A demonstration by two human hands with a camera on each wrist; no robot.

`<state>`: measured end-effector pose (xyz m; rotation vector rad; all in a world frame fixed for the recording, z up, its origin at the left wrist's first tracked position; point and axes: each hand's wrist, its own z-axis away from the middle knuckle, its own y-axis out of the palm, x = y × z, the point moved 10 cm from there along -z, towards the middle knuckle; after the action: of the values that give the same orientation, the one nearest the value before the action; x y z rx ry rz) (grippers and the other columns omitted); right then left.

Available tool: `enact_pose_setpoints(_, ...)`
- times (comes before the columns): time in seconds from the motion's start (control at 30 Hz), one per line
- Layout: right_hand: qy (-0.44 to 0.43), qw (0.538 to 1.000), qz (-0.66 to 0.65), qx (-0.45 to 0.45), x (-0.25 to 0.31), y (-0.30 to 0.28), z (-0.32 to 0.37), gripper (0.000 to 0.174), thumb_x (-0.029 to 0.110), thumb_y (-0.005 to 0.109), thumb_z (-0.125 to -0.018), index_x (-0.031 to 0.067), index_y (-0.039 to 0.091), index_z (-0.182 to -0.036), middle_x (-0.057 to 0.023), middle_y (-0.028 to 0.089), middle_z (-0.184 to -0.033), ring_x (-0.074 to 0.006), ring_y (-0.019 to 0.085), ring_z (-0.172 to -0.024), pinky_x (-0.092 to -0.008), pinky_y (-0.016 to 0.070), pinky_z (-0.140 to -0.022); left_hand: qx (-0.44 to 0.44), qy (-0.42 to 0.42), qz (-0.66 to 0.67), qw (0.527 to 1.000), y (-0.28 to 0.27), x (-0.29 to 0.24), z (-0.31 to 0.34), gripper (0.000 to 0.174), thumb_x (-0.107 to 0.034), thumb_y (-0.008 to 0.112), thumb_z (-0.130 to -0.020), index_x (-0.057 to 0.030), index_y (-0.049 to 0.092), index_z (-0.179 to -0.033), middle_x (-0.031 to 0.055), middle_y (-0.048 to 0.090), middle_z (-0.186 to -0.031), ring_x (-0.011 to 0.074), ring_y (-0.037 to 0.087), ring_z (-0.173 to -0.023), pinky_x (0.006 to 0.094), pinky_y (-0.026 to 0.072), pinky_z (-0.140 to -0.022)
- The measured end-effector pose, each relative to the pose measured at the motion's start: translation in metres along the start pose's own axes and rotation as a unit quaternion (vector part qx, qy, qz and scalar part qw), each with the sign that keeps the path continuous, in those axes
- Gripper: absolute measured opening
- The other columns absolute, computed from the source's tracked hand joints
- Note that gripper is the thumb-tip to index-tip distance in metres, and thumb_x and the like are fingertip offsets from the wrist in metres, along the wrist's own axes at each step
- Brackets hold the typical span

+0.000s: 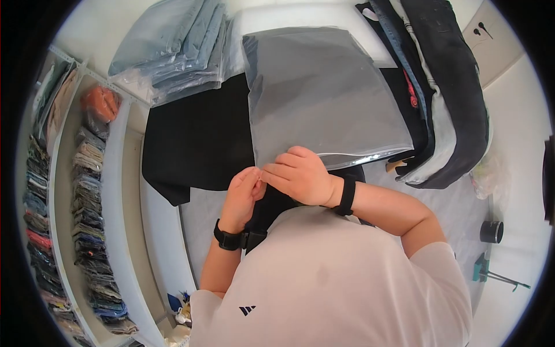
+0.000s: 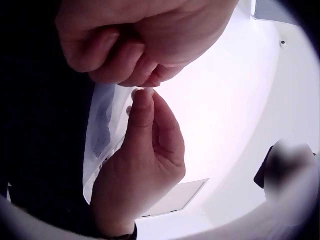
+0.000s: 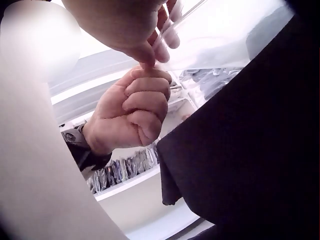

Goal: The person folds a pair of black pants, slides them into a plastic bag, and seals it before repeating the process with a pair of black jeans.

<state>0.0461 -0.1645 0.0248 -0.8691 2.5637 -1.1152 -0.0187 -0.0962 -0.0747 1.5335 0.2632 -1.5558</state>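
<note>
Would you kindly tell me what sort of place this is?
Likely a clothing stockroom or packing station: shelves packed with folded garments, a stack of bagged jeans, and the left hand and right hand pinching a clear plastic garment bag.

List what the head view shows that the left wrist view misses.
Head only: the whole frosted plastic bag, stacked bagged jeans, shelves of folded clothes. Left wrist only: the left hand from beneath, its thumb tip at the bag's edge, and a pale panel overhead. Both: left hand and right hand pinching that bag's edge together.
</note>
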Motion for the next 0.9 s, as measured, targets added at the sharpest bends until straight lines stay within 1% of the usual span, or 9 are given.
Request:
enact_pose_setpoints(0.2,0.037,0.996,0.016,-0.081,-0.025,-0.057,0.016,0.023,0.011,0.067,-0.067,0.0070,0.066,-0.090,-0.0016,0.066,-0.090,-0.0169,0.061,-0.081,-0.0297,0.0432,-0.065,-0.017,0.047,0.025,0.998,0.000,-0.017,0.003,0.030,-0.016,0.045,-0.094,-0.0105,0.040,-0.066,-0.0049,0.032,-0.055,0.0054,0.027,-0.049,0.0230,0.0213,-0.047)
enact_pose_setpoints(0.4,0.086,0.990,0.111,-0.007,-0.043,-0.124,0.076,0.026,0.015,0.068,-0.071,0.0071,0.066,-0.095,-0.0032,0.066,-0.094,-0.0202,0.060,-0.090,-0.0331,0.0441,-0.073,0.030,0.015,0.016,0.999,-0.026,-0.018,0.017,0.031,-0.016,0.048,-0.092,-0.0090,0.042,-0.062,-0.0035,0.037,-0.053,0.0066,0.030,-0.047,0.0240,0.0246,-0.046)
enact_pose_setpoints(0.47,0.097,0.987,0.125,0.031,-0.052,-0.136,0.083,0.027,0.018,0.070,-0.072,0.0077,0.067,-0.096,-0.0044,0.067,-0.097,-0.0222,0.060,-0.093,-0.0344,0.0443,-0.075,0.064,-0.125,-0.195,0.971,-0.033,0.005,0.022,0.028,-0.018,0.048,-0.092,-0.0055,0.050,-0.067,-0.0018,0.044,-0.054,0.0070,0.038,-0.049,0.0226,0.0300,-0.048)
enact_pose_setpoints(0.57,0.274,0.960,-0.040,0.051,-0.114,-0.147,0.107,0.035,0.027,0.071,-0.078,0.0036,0.065,-0.103,-0.0121,0.063,-0.110,-0.0276,0.059,-0.103,-0.0392,0.0433,-0.089,0.008,-0.079,-0.264,0.961,-0.043,-0.025,0.002,0.023,-0.019,0.050,-0.092,-0.0015,0.059,-0.081,0.0001,0.052,-0.060,0.0077,0.048,-0.054,0.0217,0.0383,-0.053)
enact_pose_setpoints(0.63,0.462,0.884,-0.056,-0.041,-0.173,-0.159,0.128,0.037,0.018,0.069,-0.080,0.0010,0.061,-0.112,-0.0137,0.063,-0.110,-0.0267,0.059,-0.102,-0.0344,0.0462,-0.088,-0.064,-0.016,-0.248,0.966,-0.044,-0.059,-0.018,0.027,-0.026,0.052,-0.094,-0.0007,0.061,-0.097,0.0005,0.056,-0.069,0.0073,0.053,-0.064,0.0214,0.0439,-0.059)
enact_pose_setpoints(0.77,0.637,0.757,-0.143,-0.023,-0.265,-0.122,0.160,0.069,0.038,0.070,-0.081,-0.0097,0.046,-0.124,-0.0201,0.060,-0.111,-0.0240,0.059,-0.097,-0.0321,0.0469,-0.085,-0.147,0.060,-0.294,0.943,-0.035,-0.091,-0.070,0.050,-0.039,0.059,-0.091,0.0025,0.051,-0.117,0.0090,0.059,-0.096,0.0162,0.060,-0.076,0.0279,0.0503,-0.075)
enact_pose_setpoints(0.83,0.701,0.643,-0.307,0.001,-0.285,-0.083,0.166,0.074,0.042,0.073,-0.078,-0.0124,0.048,-0.121,-0.0225,0.059,-0.112,-0.0276,0.062,-0.098,-0.0373,0.0502,-0.084,-0.080,-0.074,-0.199,0.974,-0.035,-0.064,-0.100,0.058,-0.042,0.063,-0.087,0.0048,0.046,-0.117,0.0139,0.057,-0.101,0.0208,0.061,-0.084,0.0334,0.0518,-0.077)
enact_pose_setpoints(0.87,0.695,0.651,-0.306,-0.007,-0.298,-0.078,0.165,0.074,0.042,0.073,-0.078,-0.0124,0.048,-0.121,-0.0225,0.059,-0.112,-0.0276,0.062,-0.098,-0.0373,0.0502,-0.084,-0.077,-0.063,-0.203,0.974,-0.032,-0.069,-0.109,0.058,-0.042,0.063,-0.087,0.0048,0.046,-0.117,0.0139,0.057,-0.101,0.0208,0.061,-0.084,0.0334,0.0518,-0.077)
enact_pose_setpoints(0.9,0.698,0.598,-0.392,0.039,-0.294,-0.057,0.161,0.073,0.043,0.074,-0.078,-0.0117,0.049,-0.120,-0.0229,0.060,-0.111,-0.0293,0.062,-0.098,-0.0387,0.0512,-0.084,-0.056,-0.090,-0.189,0.976,-0.025,-0.064,-0.116,0.064,-0.045,0.066,-0.084,0.0070,0.047,-0.117,0.0165,0.057,-0.103,0.0229,0.062,-0.086,0.0347,0.0521,-0.079)
